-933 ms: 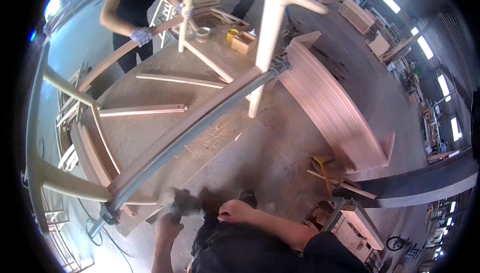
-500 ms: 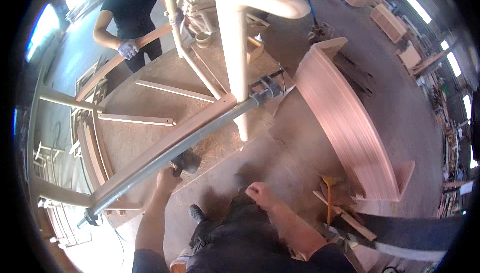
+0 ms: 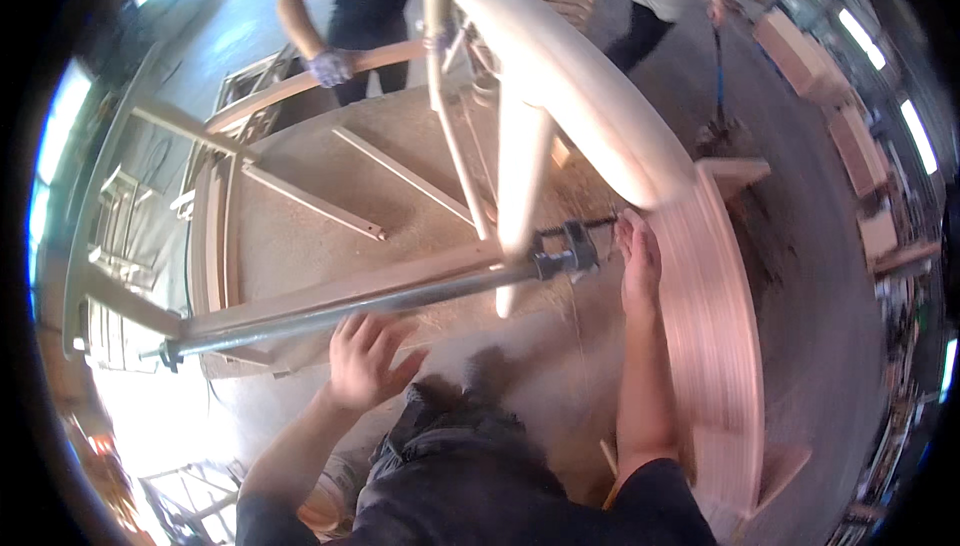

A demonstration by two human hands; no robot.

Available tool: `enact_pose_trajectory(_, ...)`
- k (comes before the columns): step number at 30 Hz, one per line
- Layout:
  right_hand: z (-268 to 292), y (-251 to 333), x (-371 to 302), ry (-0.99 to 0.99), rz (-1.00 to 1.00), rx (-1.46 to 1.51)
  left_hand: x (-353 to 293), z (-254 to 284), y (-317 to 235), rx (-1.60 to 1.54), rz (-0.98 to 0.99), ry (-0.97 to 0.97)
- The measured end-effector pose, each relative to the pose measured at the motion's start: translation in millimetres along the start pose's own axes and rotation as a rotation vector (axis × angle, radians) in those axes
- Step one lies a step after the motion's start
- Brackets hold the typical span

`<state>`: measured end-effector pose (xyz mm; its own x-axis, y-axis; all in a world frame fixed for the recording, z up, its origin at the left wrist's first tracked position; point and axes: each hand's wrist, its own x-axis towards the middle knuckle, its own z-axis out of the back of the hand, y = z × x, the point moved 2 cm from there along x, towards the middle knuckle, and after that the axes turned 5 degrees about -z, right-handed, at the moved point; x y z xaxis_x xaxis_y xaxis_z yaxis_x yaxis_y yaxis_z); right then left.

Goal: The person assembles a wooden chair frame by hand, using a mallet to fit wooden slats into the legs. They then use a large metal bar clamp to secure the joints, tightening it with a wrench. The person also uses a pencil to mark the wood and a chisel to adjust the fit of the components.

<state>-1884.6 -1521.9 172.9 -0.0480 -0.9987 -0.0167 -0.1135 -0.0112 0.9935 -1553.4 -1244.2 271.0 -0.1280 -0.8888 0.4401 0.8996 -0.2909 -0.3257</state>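
Wearer's two hands (image 3: pixel 367 362), one clamp (image 3: pixel 420 297)

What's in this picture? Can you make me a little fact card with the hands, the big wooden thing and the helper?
Left hand: fingers spread, close to the long metal clamp; touching unclear
Right hand: raised by the clamp's screw end; grip unclear
Clamp: runs alongside a brown wooden rail
Big wooden thing: pale wooden frame, blurry in places
Helper: co-worker's gloved hand on a curved brown strip
On the right: curved, ribbed pinkish-brown panel
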Motion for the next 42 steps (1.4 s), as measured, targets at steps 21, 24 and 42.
enact_pose_trajectory(21, -45.6, -55.9, 66.8, -0.130, 0.231, 0.390, 87.8, -56.6, 21.4, -0.034, 0.263, 0.218)
enact_pose_trajectory(24, -0.4, -99.8, 90.0, -0.031, 0.327, 0.454, 94.5, -48.3, 15.3, 0.008, 0.221, 0.147)
enact_pose_trajectory(42, -21.4, -54.5, 27.8, 0.564, -0.795, 1.676, 84.8, -52.1, 17.4, 0.002, 0.229, 0.098)
